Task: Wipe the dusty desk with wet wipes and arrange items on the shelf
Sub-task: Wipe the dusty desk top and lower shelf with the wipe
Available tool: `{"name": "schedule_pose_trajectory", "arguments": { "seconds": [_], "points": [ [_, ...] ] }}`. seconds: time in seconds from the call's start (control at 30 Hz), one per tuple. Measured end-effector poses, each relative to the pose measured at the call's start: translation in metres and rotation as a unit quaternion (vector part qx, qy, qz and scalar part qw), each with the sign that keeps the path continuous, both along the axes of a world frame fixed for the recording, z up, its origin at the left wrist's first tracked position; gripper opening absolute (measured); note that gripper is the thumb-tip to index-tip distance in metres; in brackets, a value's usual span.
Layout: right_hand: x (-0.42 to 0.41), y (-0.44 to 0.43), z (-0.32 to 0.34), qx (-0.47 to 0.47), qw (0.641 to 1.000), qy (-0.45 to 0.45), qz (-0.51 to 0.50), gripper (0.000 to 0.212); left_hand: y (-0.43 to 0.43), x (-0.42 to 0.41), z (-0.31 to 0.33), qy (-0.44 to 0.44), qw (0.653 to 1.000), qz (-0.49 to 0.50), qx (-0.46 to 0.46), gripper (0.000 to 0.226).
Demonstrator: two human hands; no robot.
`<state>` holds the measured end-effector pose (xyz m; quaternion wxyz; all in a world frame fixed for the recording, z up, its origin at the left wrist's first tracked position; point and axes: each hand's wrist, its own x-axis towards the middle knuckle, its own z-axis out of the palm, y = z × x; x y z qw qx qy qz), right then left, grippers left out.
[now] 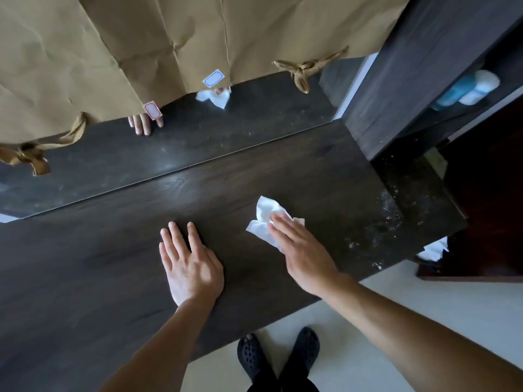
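My right fingers point(278, 222) lie flat, pressing the white wipe point(264, 222) onto the dark desk point(113, 264), right of centre. Left hand point(191, 267) rests open, palm down, holding nothing. Dust specks point(379, 222) cover the desk's right end, beside the shelf point(424, 80).

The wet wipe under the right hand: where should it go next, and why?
Probably sweep the wet wipe rightward with the right hand: pale dust specks speckle the desk's right end, while the left hand rests flat on the desk.
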<state>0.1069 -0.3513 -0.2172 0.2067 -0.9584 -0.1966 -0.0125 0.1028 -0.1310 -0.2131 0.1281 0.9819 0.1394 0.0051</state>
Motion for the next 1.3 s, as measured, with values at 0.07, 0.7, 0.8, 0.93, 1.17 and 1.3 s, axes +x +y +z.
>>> {"name": "schedule_pose_trajectory", "arguments": {
  "seconds": [0.07, 0.7, 0.8, 0.93, 1.17, 1.3],
  "points": [
    [0.015, -0.039, -0.001, -0.036, 0.997, -0.014, -0.062, 0.060, 0.000, 0.000, 0.000, -0.004, 1.000, -0.004, 0.000, 0.062],
    [-0.064, -0.060, 0.072, 0.122, 0.938, 0.093, -0.310, 0.033, -0.031, 0.003, 0.018, 0.038, 0.994, -0.092, -0.036, 0.051],
    [-0.073, -0.063, 0.055, -0.093, 0.958, 0.033, -0.269, 0.050, -0.062, 0.004, 0.018, 0.033, 0.989, -0.140, -0.045, 0.051],
    [-0.093, -0.034, 0.036, -0.027, 0.975, 0.032, -0.218, 0.059, -0.078, 0.003, 0.003, -0.010, 0.990, -0.134, -0.048, 0.052],
    [-0.084, -0.137, 0.031, -0.084, 0.931, 0.025, -0.355, 0.032, -0.081, 0.003, -0.002, -0.047, 0.988, -0.138, -0.039, 0.059],
    [-0.083, -0.092, 0.032, -0.052, 0.948, 0.029, -0.314, 0.041, -0.083, 0.005, -0.001, -0.040, 0.989, -0.141, -0.035, 0.061]
  ]
}}
